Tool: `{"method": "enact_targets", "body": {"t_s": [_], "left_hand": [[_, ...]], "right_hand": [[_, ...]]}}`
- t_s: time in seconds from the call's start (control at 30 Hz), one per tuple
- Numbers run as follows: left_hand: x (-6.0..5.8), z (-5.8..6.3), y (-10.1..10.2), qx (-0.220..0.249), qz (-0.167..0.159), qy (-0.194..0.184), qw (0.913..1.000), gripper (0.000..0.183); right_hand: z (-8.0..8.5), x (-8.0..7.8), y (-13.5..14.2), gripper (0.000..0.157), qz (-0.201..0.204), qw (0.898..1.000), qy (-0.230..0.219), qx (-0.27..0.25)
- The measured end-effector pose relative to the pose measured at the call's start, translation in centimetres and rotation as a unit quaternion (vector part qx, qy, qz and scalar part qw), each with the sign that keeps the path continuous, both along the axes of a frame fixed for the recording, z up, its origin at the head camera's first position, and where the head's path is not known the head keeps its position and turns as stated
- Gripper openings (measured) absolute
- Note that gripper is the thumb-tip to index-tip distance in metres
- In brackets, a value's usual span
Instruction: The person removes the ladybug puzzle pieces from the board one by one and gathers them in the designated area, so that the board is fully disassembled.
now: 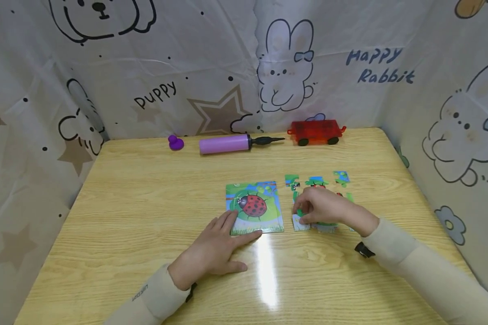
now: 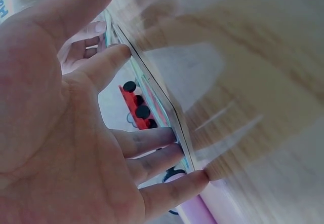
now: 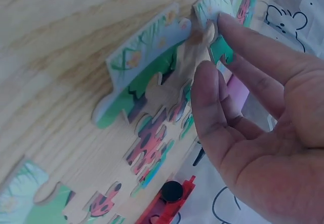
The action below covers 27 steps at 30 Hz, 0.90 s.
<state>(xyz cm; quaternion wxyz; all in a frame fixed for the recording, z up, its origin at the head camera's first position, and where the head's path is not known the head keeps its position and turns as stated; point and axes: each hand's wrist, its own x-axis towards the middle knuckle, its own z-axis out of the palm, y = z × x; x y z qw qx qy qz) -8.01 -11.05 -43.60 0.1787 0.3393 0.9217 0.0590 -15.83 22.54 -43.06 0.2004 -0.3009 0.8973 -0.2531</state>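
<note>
My left hand [image 1: 213,246] lies spread at the near left corner of a square ladybug picture board [image 1: 268,219], its fingertips on the board and along its edge. In the left wrist view those fingertips sit along the thin edge. My right hand [image 1: 329,205] pinches a corner jigsaw piece [image 3: 210,3] with grass and green on it, thumb on the grassy part and a finger at the green part. More ladybug jigsaw pieces [image 3: 149,140] lie beneath and around that hand, partly hidden by it in the head view. A larger joined grass-and-green part [image 3: 144,54] lies beside it.
Toward the back of the wooden table [image 1: 138,194] are a purple toy duck [image 1: 175,143], a lilac hand pump [image 1: 227,144] with a black nozzle and a red toy wagon [image 1: 315,132]. Printed cloth [image 1: 223,49] hangs behind and along both sides.
</note>
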Motion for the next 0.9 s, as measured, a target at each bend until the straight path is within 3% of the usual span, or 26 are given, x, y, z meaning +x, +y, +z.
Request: {"method": "enact_targets", "body": {"t_s": [0.53,0.9], "left_hand": [[-0.1,-0.5,-0.4,0.008,-0.01,0.01,0.9999,0.08],[0.0,-0.5,-1.1,0.035,0.002,0.007,0.9994,0.088]], "right_hand": [[-0.6,0.3,0.8,0.017,-0.009,1.0,0.027,-0.012],[2.7,0.6,3.3,0.014,-0.059,0.997,0.042,0.003]]}}
